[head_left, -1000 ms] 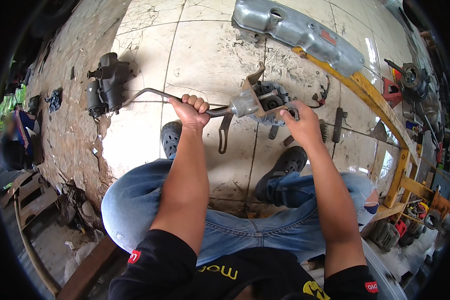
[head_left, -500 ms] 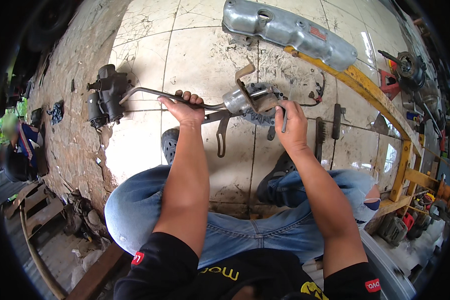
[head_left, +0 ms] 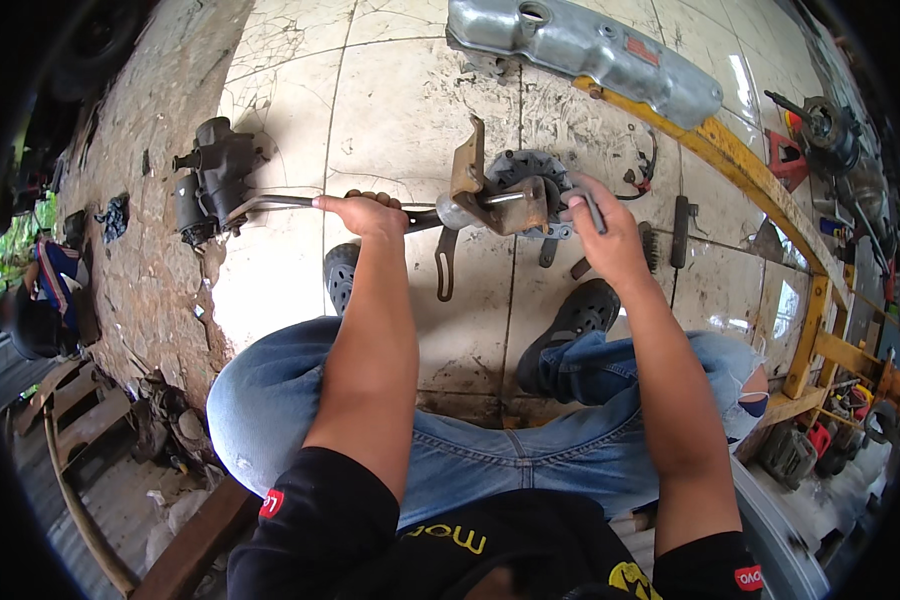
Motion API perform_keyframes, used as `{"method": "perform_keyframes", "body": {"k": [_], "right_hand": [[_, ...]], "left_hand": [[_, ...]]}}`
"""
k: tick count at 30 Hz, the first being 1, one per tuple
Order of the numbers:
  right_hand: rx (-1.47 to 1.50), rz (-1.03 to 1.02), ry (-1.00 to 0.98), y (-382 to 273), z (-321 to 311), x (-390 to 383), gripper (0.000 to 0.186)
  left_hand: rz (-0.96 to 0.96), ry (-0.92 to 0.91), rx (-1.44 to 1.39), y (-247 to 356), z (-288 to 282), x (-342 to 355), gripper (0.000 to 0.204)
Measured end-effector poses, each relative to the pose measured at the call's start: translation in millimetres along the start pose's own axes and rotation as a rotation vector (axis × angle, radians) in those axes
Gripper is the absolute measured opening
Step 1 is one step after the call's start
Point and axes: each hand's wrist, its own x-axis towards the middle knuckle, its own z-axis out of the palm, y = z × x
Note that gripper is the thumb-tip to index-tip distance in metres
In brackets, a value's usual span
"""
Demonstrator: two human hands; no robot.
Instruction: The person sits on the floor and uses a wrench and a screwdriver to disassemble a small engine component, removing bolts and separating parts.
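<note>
My left hand (head_left: pixel 373 216) is wrapped round a long bent metal pipe (head_left: pixel 288 201). At its right end the pipe joins a metal cylinder (head_left: pixel 457 212) with a rusty angled bracket (head_left: pixel 467 165), held above the floor. My right hand (head_left: pixel 615 238) is closed on a short grey metal rod (head_left: pixel 595 211), just right of the bracket and apart from it; its fingertips are slightly blurred. Behind the bracket a round finned metal part (head_left: pixel 518 165), like an alternator, lies partly hidden on the tiles. A slotted metal arm (head_left: pixel 446 268) shows below the pipe.
A silver valve cover (head_left: pixel 585 55) lies at the far side beside a yellow metal frame (head_left: pixel 740 165). A dark cast housing (head_left: pixel 218 170) stands on the left. A wire brush (head_left: pixel 650 247), a black-handled tool (head_left: pixel 681 232) and a short cable (head_left: pixel 642 178) lie right.
The pipe's bracket end has turned, with the bracket now upright and further left. My right hand has moved right and away from the bracket with the rod. My right foot has shifted.
</note>
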Motion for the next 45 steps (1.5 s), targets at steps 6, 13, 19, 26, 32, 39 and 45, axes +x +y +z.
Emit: {"method": "perform_keyframes", "body": {"k": [6,13,19,26,32,39,45], "right_hand": [[0.139,0.166,0.028,-45.8,-24.4,7.0,0.039],[0.095,0.028,0.051,-80.8,-24.3,-1.1,0.026],[0.149,-0.055,0.208,-93.5,-33.7,4.3,0.024],[0.086,0.063,-0.104,-114.1,-38.0,8.1,0.028],[-0.106,-0.125,0.217,-99.3,-39.1,42.6,0.025],[-0.042,0.02,-0.224,-118.4,-15.7,20.1,0.025],[0.054,-0.026,0.133,-106.9,-33.9,35.4,0.026]], "left_hand": [[0.019,-0.045,-0.003,2.3,4.3,-1.3,0.071],[0.125,-0.275,0.02,18.5,20.1,-21.6,0.068],[0.268,-0.46,0.074,31.1,42.4,-47.3,0.07],[0.425,-0.644,0.081,27.3,56.3,-62.7,0.075],[0.415,-0.698,0.083,24.0,61.4,-77.4,0.072],[0.379,-0.62,0.063,27.0,57.0,-67.2,0.071],[0.368,-0.646,0.077,26.6,53.7,-60.6,0.073]]}}
